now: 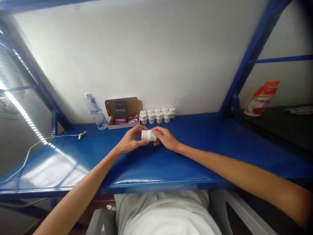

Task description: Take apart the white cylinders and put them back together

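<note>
A white cylindrical piece (147,135) with a raised ring lies sideways between my two hands, above the blue table. My left hand (132,139) grips its left end, thumb below and fingers above. At its right end, my right hand (165,138) is closed round it, with the fingertips partly hidden. Behind my hands, several white capped pieces (158,117) stand in two rows against the wall. To their left sits an open cardboard box (133,104) holding a dark item (120,111) and small pink and white things.
A clear bottle (97,112) stands left of the box. A pale cable (29,151) with a yellow tag runs over the left of the blue table (200,137). Blue frame posts rise at both sides. An orange-capped bottle (262,98) stands on a dark surface at right.
</note>
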`<state>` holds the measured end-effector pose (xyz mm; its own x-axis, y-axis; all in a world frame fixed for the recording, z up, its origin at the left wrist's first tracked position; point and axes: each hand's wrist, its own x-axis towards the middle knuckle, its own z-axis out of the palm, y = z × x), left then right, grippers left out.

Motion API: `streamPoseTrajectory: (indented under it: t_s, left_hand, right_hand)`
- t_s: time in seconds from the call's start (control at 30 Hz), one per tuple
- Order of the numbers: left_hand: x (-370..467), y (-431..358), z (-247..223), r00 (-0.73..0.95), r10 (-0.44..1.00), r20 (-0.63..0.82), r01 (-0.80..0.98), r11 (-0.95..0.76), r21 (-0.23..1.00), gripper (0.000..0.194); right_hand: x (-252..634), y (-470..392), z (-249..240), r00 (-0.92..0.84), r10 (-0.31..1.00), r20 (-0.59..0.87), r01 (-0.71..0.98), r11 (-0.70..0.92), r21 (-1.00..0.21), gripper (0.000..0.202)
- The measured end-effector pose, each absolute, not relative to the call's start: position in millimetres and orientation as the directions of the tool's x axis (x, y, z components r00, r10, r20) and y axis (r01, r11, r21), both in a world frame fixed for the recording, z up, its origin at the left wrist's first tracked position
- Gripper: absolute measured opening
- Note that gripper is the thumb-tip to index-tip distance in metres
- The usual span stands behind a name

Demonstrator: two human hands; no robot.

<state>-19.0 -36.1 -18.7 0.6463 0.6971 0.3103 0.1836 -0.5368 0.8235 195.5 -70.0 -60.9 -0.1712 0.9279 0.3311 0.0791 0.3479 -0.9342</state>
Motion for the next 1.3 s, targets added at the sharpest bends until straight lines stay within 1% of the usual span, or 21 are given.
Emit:
streamPoseTrajectory:
  t_s: [0.1,0.13,0.2,0.3,0.5,0.67,0.8,0.97,1.07,1.13,1.2,1.23,1.27,1.3]
  left_hand:
    - [-17,-39,-16,0.670,0.725,0.159,0.183,-0.369,0.911,0.053]
    - [-17,-39,-16,0.670,0.731,0.130,0.185,-0.334,0.924,0.053]
    - [-16,-39,-15,0.659,0.743,0.116,0.187,-0.312,0.932,0.052]
    - [-16,-38,-16,0.636,0.755,0.160,0.173,-0.341,0.924,0.049]
    - [-18,-35,-21,0.651,0.717,0.248,0.149,-0.441,0.885,0.047]
    - [-17,-37,-21,0.623,0.704,0.342,0.132,-0.525,0.840,0.045]
    - [-17,-39,-20,0.593,0.692,0.411,0.173,-0.608,0.775,0.045]
    - [-16,-43,-18,0.589,0.658,0.469,0.267,-0.706,0.656,0.041]
    - [-16,-44,-16,0.622,0.628,0.468,0.324,-0.751,0.575,0.037]
    - [-16,-44,-14,0.641,0.625,0.445,0.373,-0.761,0.531,0.034]
    - [-17,-43,-13,0.654,0.629,0.421,0.418,-0.764,0.492,0.032]
    - [-17,-42,-13,0.658,0.630,0.412,0.436,-0.765,0.473,0.031]
    - [-18,-41,-14,0.661,0.631,0.407,0.451,-0.767,0.457,0.031]
    - [-18,-40,-14,0.665,0.629,0.403,0.459,-0.769,0.444,0.030]
  right_hand:
    - [195,-72,-60,-0.143,0.923,0.356,0.048,0.366,-0.929,0.041]
    - [194,-72,-60,-0.142,0.922,0.361,0.043,0.371,-0.928,0.040]
    - [194,-72,-61,-0.141,0.919,0.369,0.042,0.378,-0.925,0.040]
    - [194,-71,-62,-0.149,0.919,0.365,0.046,0.375,-0.926,0.040]
    - [196,-68,-65,-0.147,0.923,0.357,0.079,0.370,-0.926,0.039]
    - [197,-68,-62,-0.152,0.926,0.345,0.106,0.362,-0.926,0.041]
    - [197,-68,-60,-0.147,0.934,0.326,0.104,0.342,-0.934,0.044]
    - [197,-67,-58,-0.135,0.946,0.295,0.127,0.312,-0.942,0.047]
    - [200,-66,-53,-0.123,0.951,0.283,0.205,0.304,-0.931,0.043]
    - [209,-62,-48,-0.071,0.941,0.331,0.297,0.337,-0.894,0.036]
    - [225,-53,-41,0.005,0.901,0.434,0.456,0.385,-0.803,0.031]
    - [236,-47,-37,0.041,0.868,0.495,0.558,0.391,-0.732,0.028]
    - [249,-40,-34,0.056,0.856,0.513,0.654,0.357,-0.667,0.027]
    - [264,-33,-32,0.066,0.866,0.495,0.728,0.298,-0.618,0.028]
